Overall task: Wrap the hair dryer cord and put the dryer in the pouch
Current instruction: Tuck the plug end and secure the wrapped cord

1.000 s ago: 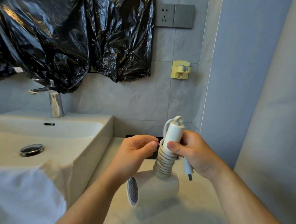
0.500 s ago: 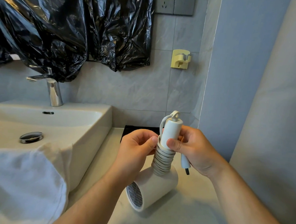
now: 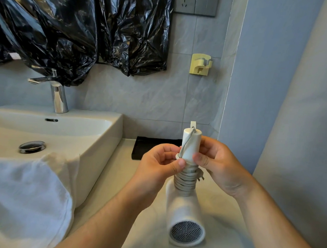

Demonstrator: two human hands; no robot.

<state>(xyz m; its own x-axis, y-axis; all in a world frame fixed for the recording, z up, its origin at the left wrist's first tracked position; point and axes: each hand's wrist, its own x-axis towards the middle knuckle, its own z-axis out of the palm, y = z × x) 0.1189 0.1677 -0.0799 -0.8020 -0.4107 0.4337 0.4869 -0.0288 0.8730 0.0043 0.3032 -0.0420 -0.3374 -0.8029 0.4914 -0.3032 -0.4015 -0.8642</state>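
While the left hand (image 3: 156, 167) pinches the top turn of the cord (image 3: 185, 179) in its grip, the right hand (image 3: 219, 164) closes its grip round the upright handle of the hair dryer (image 3: 184, 210), just above the coils. The cord is wound tightly round the handle, its plug (image 3: 200, 178) jutting out by the right palm, and the barrel sits low over the desk (image 3: 147, 236), mesh end toward the person. A white cloth pouch (image 3: 22, 192) drapes over the sink (image 3: 101, 139) on the left.

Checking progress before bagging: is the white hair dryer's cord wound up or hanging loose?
Wound up: the pale grey cord lies in tight coils round the handle of the white hair dryer, plug against them.
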